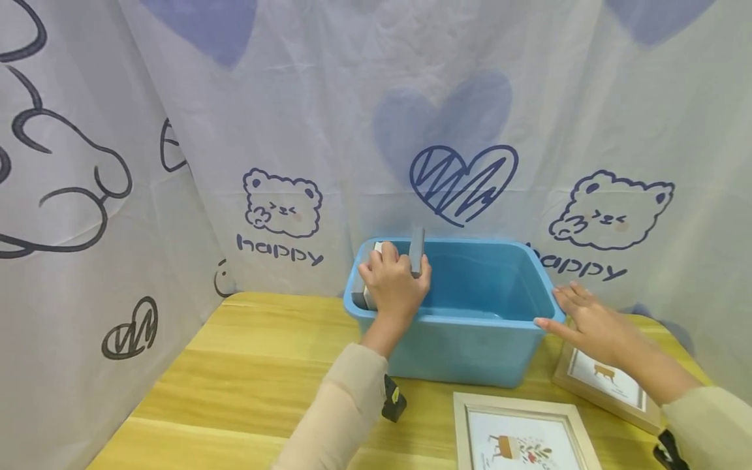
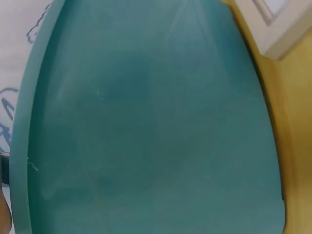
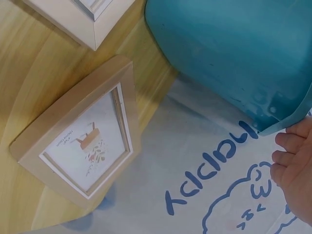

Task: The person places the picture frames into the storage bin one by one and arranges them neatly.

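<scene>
In the head view a light-blue plastic bin stands on the table. My left hand reaches over its left end and pinches a narrow grey slab, seen edge-on and rising above the rim, between thumb and fingers. Under those fingers, a white and grey flat-sided object stands upright against the bin's left wall, partly hidden. My right hand rests at the bin's front right corner, fingers extended along the rim and thumb spread. The right wrist view shows the fingertips right at the rim's outer edge.
A pale wood picture frame lies face up in front of the bin. Another picture frame lies to the bin's right, partly under my right forearm. Behind the wood-grain table hangs a white printed curtain.
</scene>
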Motion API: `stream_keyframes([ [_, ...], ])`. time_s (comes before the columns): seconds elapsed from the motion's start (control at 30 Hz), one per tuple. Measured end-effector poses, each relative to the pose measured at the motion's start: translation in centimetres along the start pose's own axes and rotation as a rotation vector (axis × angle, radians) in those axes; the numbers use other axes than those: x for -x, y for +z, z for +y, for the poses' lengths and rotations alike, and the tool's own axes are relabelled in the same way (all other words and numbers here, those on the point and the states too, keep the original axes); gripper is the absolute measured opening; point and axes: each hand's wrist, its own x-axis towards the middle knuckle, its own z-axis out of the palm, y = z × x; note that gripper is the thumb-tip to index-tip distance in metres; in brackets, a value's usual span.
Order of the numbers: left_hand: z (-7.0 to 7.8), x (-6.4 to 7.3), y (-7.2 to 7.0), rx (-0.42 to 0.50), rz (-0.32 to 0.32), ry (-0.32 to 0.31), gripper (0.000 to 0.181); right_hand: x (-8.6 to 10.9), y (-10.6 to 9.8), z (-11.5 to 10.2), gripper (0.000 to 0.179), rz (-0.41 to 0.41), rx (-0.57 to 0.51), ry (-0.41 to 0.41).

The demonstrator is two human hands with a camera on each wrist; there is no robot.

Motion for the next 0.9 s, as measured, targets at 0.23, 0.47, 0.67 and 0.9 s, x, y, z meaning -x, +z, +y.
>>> stream_keyframes([
  [0.23,0.0,0.6,-0.3,-0.114,-0.100,-0.002,0.037,0.1,0.2,0.2,0.080,0.017,-0.024,-0.002],
  [0.47,-1.0,0.6,-0.9,-0.208,-0.221,0.031,0.042,0.1,0.1,0.2,0.080,0.009,-0.032,0.004],
  [0.67,-1.6,0.8,-1.4,-0.276,-0.337,0.032,0.045,0.2,0.3,0.2,0.080,0.002,-0.026,0.012],
  [0.9,-1.7,0.5,-1.8,-0.341,-0.420,0.044,0.046,0.1,0.3,0.2,0.080,0.009,-0.011,0.007],
])
